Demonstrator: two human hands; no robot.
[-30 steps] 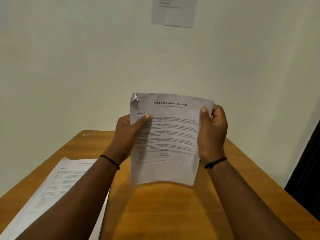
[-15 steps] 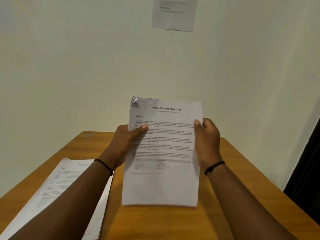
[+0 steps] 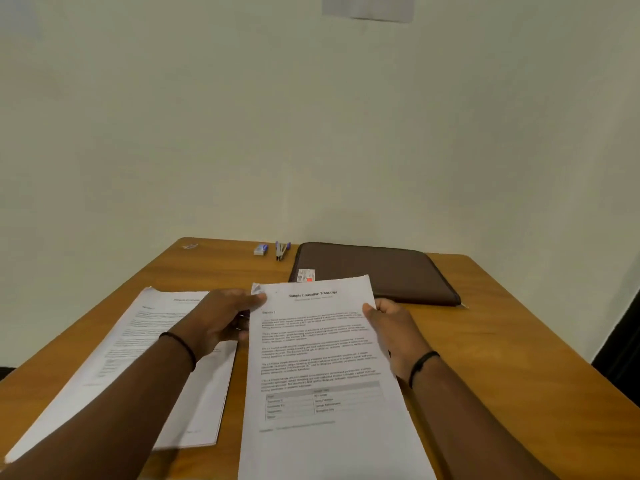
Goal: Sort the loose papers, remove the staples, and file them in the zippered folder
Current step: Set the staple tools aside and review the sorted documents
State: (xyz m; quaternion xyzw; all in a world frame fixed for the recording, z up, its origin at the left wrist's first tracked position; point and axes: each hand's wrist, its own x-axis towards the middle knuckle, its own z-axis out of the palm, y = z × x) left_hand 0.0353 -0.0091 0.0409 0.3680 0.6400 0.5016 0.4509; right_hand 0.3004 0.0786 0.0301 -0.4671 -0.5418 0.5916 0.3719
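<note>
Your left hand [image 3: 221, 315] pinches the curled top-left corner of the "Sample Education Transcript" document [image 3: 322, 362], thumb tip on the sheet. Your right hand [image 3: 391, 327] grips its right edge, thumb on top and fingers curled beneath. The document lies near the middle of the tabletop [image 3: 502, 341], reaching the near edge. A second paper stack [image 3: 138, 358] lies toward the left edge. The brown zippered folder [image 3: 374, 271] lies closed at the far edge, with a staple remover [image 3: 282, 250] and a small box [image 3: 260, 249] just left of it.

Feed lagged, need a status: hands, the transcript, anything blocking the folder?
Both hands, left hand and right hand, grip the transcript. Zippered folder shut, beyond it. Transcript's top edge overlaps the folder's near edge.
</note>
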